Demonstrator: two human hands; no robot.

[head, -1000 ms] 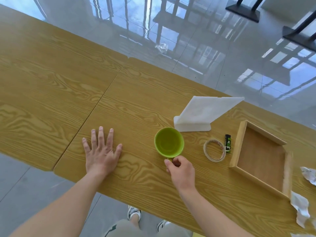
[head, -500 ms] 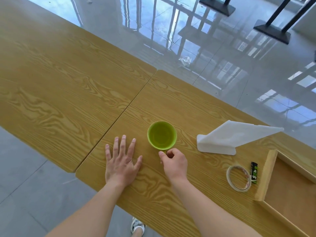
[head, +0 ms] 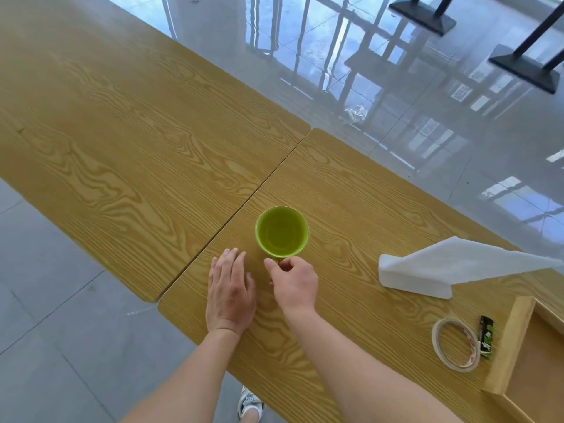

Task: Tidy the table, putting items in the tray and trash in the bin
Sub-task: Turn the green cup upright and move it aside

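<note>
Now the right hand (head: 294,282) pinches the handle of the green cup (head: 282,232), which stands on the table (head: 351,209) near its seam; the left hand (head: 229,293) lies flat and relaxed beside it.

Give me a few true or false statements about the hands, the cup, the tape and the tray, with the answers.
1. The right hand pinches the cup at its near side. True.
2. The cup stands in the tray. False: it stands on the table, well left of the tray.
3. The left hand lies flat on the table, holding nothing. True.
4. The tape is stacked on the cup. False: it lies flat on the table near the tray.
</note>
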